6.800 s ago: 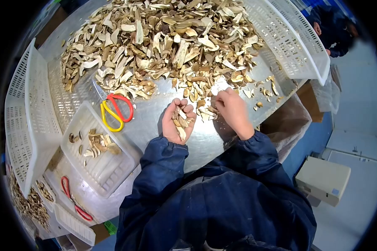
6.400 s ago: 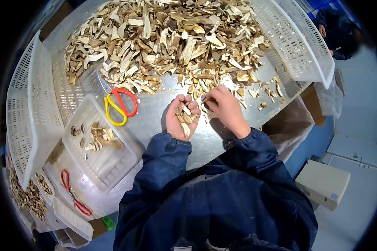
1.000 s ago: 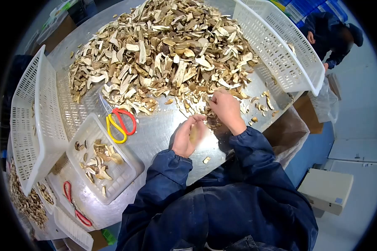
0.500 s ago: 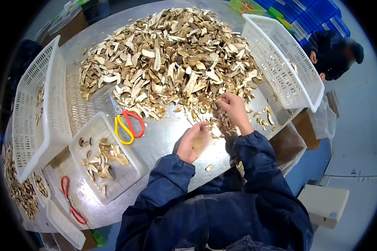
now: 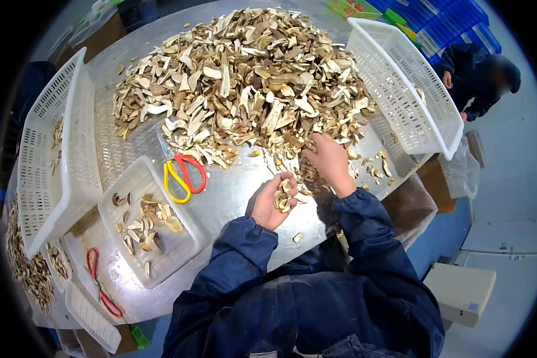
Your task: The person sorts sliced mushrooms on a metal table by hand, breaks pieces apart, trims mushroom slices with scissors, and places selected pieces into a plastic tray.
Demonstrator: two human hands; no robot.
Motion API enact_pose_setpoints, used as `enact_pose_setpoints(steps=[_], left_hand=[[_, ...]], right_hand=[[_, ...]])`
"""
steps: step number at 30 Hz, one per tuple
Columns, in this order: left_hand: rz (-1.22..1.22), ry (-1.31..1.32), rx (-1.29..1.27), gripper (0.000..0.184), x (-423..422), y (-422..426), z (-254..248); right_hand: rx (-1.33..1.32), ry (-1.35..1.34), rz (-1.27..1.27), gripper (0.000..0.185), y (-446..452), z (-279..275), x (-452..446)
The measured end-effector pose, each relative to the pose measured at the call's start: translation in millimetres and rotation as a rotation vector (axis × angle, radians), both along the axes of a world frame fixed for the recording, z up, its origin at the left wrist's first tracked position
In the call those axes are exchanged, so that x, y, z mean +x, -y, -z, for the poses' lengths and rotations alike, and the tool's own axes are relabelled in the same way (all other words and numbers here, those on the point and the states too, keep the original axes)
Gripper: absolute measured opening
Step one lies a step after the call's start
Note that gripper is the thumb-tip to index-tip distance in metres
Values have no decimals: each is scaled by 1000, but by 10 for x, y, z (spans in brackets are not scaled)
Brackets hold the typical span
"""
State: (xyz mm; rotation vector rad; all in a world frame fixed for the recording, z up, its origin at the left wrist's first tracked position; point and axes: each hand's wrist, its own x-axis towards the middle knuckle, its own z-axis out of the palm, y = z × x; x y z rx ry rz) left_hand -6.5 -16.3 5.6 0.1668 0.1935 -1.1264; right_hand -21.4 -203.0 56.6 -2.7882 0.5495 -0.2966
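Note:
A big heap of dried mushroom slices [image 5: 244,77] covers the far part of the metal table. My left hand [image 5: 268,206] is palm up near the table's front edge, fingers curled round several small mushroom slices [image 5: 284,196]. Just right of it, my right hand [image 5: 329,160] reaches to the heap's near edge with bent fingers close together. What those fingertips pinch is hidden among the slices. Left of my hands lie scissors with one red and one yellow handle [image 5: 185,179], blades towards the heap. A white tray [image 5: 182,256] beside them holds some loose slices.
White perforated baskets stand left [image 5: 71,161] and right [image 5: 400,95] of the heap. Red-handled scissors [image 5: 93,265] lie at the lower left. Small slices [image 5: 376,170] are scattered right of my right hand. Beyond the right basket, a person in dark clothing [image 5: 468,80] stands near blue crates [image 5: 453,24].
My left hand has turned its palm further up, and the slices in it now show clearly. My right hand has shifted slightly left at the heap's edge.

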Motion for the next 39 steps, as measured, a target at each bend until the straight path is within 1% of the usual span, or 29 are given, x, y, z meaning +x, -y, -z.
enact_pose_setpoints(steps=[3, 6, 9, 10, 13, 14, 17, 18, 20, 21, 22, 24, 25, 26, 27, 30, 33, 34, 37, 38, 39], left_hand=[[2, 3, -50, 26, 22, -16, 58], [-9, 9, 34, 32, 21, -7, -1], [-55, 55, -4, 38, 9, 28, -63], [-57, 49, -18, 38, 11, 36, -91], [-57, 31, -28, 38, -4, 50, -129], [-55, 28, -11, 39, -12, 51, -115], [-47, 30, 43, 37, 1, 39, -107], [-43, 28, 64, 36, -7, 28, -99], [-29, 46, -3, 32, -34, 17, 89], [-22, 59, -40, 30, -19, 19, 100], [-26, 32, -58, 28, -15, 24, 107], [-33, -30, -91, 25, -31, 13, 109], [-32, -4, -122, 25, -19, 7, 166], [-31, 19, -154, 25, -10, 8, 270], [-30, 40, -186, 25, -17, 13, 331], [-36, -31, 54, 26, 16, 0, -154], [-48, -8, 47, 28, -3, 6, -134], [-48, -55, 53, 26, -8, 10, -88], [-62, -17, -9, 23, -13, -11, -1], [-61, -31, 4, 22, -21, -20, 15], [-56, -42, 18, 21, -14, -18, 10]], right_hand=[[-88, -77, -27, 24, -4, 12, 8], [193, 40, -26, 23, 109, -31, -22], [843, 47, -5, 23, 129, -187, -115], [992, -87, -27, 25, 41, -404, -150], [1313, -196, -195, 27, -137, -689, -163], [1238, -239, -190, 30, 10, -523, -124], [1142, -141, -108, 29, 39, -388, -2], [886, -50, -77, 31, -26, -361, 60], [361, -52, -18, 32, -27, -148, 162], [95, -48, 11, 32, -38, -93, 210], [88, -63, 1, 34, -69, -60, 220], [159, -43, -18, 31, -8, 26, 240], [193, -33, -28, 29, 43, 63, 249], [333, 42, -24, 28, 117, 82, 223], [489, -7, -48, 27, 145, -15, 177], [941, -143, -142, 22, 63, -551, 21], [509, -39, -128, 22, 160, -409, -63], [234, 15, -180, 19, 222, -276, -83], [7, -199, -85, 16, 210, -156, -230], [-1, -83, -135, 12, 205, -61, -289], [7, -80, -135, 12, 215, -1, -307]])
